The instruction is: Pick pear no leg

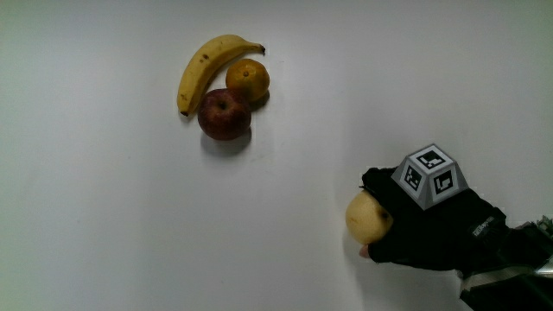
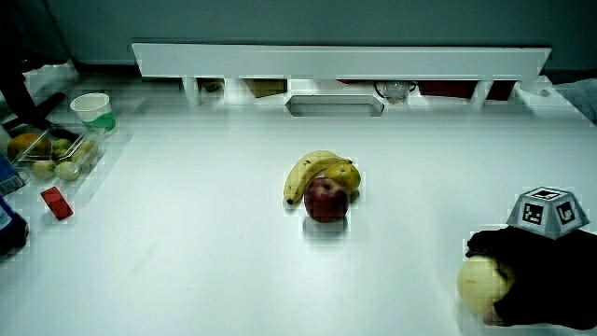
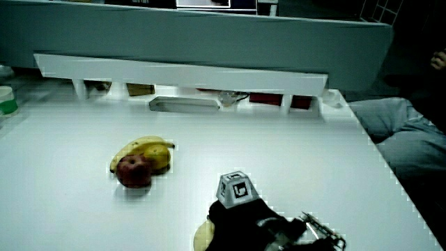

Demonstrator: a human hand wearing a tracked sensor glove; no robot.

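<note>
White table [image 1: 104, 216], hand [image 1: 432, 229] apparently curled around pear [image 1: 367, 218], nearer the person than apple [image 1: 225, 115].

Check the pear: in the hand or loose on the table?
In the hand. The gloved hand curls over the pear, fingers wrapping its top. Whether it is lifted off the table: cannot tell.

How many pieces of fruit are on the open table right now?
4. The banana, orange and apple cluster together; the pear sits nearer the person, in the hand's grip.
</note>
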